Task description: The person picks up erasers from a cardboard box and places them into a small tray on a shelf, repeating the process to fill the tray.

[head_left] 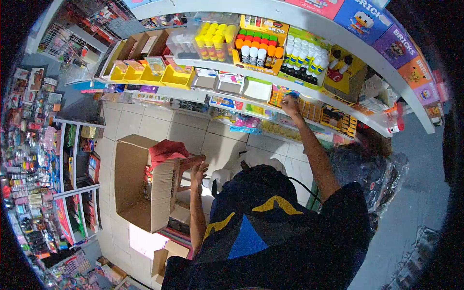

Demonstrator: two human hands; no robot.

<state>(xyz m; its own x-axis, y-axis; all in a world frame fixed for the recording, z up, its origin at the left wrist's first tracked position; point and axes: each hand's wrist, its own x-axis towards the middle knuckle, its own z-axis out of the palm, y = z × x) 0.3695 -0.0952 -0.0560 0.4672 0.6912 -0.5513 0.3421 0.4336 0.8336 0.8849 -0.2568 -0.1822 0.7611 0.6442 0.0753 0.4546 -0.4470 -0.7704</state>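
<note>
My right hand [291,105] reaches to the lower shelf, its fingers bent together beside a yellow-orange box of small items [277,96]. What its fingers hold, if anything, is too small to make out. More small yellow and dark packs [310,110] lie just right of it. Lower and to the left, my left hand [199,171] is raised with its fingers apart and nothing visible in it. It is beside a brown stool-like piece [186,166] and a tall open cardboard box [135,181], with a red cloth [167,151] over the box's edge.
Glue sticks [254,48] and yellow-capped tubes [212,41] stand on the upper shelf, with yellow bins [176,77] to their left. Brick toy boxes [396,43] line the top ledge. Plastic-wrapped goods [367,179] are at my right, and crowded racks [34,164] at the far left.
</note>
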